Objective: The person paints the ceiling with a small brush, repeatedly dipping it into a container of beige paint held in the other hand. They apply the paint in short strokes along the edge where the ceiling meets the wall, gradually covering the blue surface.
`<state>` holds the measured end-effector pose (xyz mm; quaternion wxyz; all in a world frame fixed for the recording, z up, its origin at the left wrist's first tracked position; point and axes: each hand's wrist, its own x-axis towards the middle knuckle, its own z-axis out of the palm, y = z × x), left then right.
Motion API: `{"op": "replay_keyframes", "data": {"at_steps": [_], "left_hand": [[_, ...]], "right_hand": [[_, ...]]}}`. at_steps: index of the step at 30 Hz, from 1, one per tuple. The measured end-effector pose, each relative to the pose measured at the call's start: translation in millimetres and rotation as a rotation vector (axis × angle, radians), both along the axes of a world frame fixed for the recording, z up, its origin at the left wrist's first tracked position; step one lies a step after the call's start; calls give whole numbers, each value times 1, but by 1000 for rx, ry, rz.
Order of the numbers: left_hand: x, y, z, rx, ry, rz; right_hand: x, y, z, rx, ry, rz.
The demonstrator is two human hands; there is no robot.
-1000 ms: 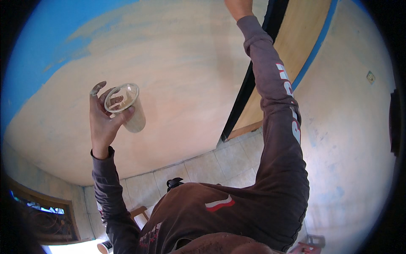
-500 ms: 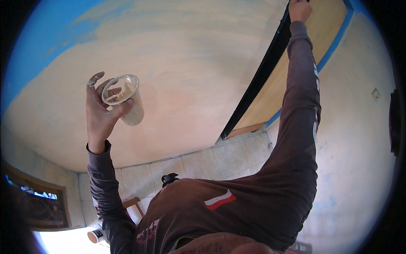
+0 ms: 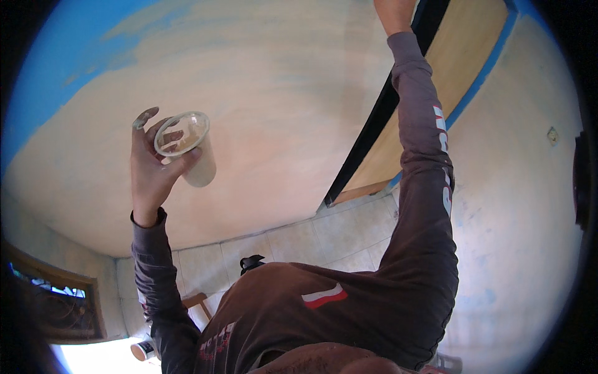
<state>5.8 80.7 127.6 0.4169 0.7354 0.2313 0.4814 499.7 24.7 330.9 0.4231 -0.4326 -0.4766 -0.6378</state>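
Note:
A clear plastic cup (image 3: pixel 205 159) is in my left hand (image 3: pixel 152 162), tilted so that its wide rim faces me. The fingers and thumb wrap around its upper part, and pale smears cover the fingertips. Inside the cup are whitish streaks. My right arm reaches up high, and my right hand (image 3: pixel 395 15) is cut off by the top edge of the view, beside the black door frame (image 3: pixel 361 149). Its fingers are out of sight, so whatever they may hold does not show. The wall (image 3: pixel 268 124) behind both hands is pale peach, with blue paint (image 3: pixel 62 68) at the upper left.
A light wooden door panel (image 3: pixel 461 56) with a blue edge stands at the right. Pale floor tiles (image 3: pixel 293 243) run along the wall's foot. Low on the left are a wooden-framed window (image 3: pixel 56 299), a round tub (image 3: pixel 142 350) and part of a wooden chair (image 3: pixel 194 300).
My right hand has moved left, from the top of the black door frame to the wall beside it. My left hand, with the cup, has shifted very slightly right.

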Motion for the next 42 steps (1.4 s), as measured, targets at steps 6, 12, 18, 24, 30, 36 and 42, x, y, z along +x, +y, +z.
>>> {"op": "replay_keyframes", "data": {"at_steps": [6, 12, 18, 24, 30, 36, 42], "left_hand": [[0, -4, 1, 19, 19, -12], [-2, -4, -3, 50, 31, -29], [-1, -10, -2, 46, 73, -29], [0, -10, 0, 22, 50, -57], [-1, -9, 1, 10, 42, -46], [-1, -9, 1, 27, 50, -58], [0, -11, 2, -2, 17, -90]], "right_hand": [[11, -45, -21, -35, 334, 469], [-20, -48, -62, 7, 844, 1008], [-37, 5, -80, -310, 803, 1053], [-88, 56, -59, -390, 706, 1215], [-31, 37, -67, -264, 742, 931], [28, -31, -68, -270, 780, 695], [47, -68, -60, -191, 787, 662]]}}
